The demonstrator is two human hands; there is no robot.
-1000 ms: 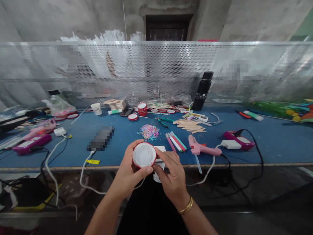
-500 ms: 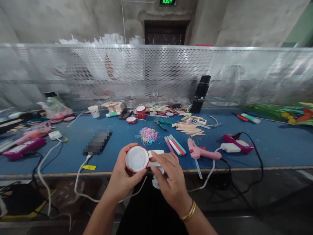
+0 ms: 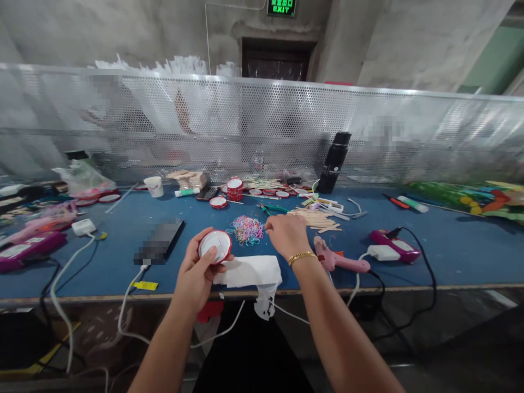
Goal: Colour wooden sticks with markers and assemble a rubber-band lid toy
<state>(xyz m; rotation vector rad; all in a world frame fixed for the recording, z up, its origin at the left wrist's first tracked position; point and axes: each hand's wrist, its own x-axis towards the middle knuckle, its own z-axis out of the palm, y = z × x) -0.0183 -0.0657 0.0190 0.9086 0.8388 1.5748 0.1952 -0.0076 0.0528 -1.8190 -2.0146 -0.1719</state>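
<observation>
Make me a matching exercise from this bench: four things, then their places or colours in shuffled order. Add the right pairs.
1. Round red-rimmed piece
2. Pile of small loops
3. White sheet
4. Glue gun

A. Multicoloured, beside the right hand
B. Pink, lying on the blue bench
C. Held in the left hand
D. Hanging partly over the bench's front edge

Pairs: 1-C, 2-A, 3-D, 4-B

High at my twelve o'clock, a green-lit sign point(image 3: 281, 7) reads EXIT (I can't make out the characters above that word). At one o'clock the black bottle point(image 3: 334, 164) bears a white mark, and at ten the yellow cable tag point(image 3: 146, 286) dark marks, all too small for me to read.
</observation>
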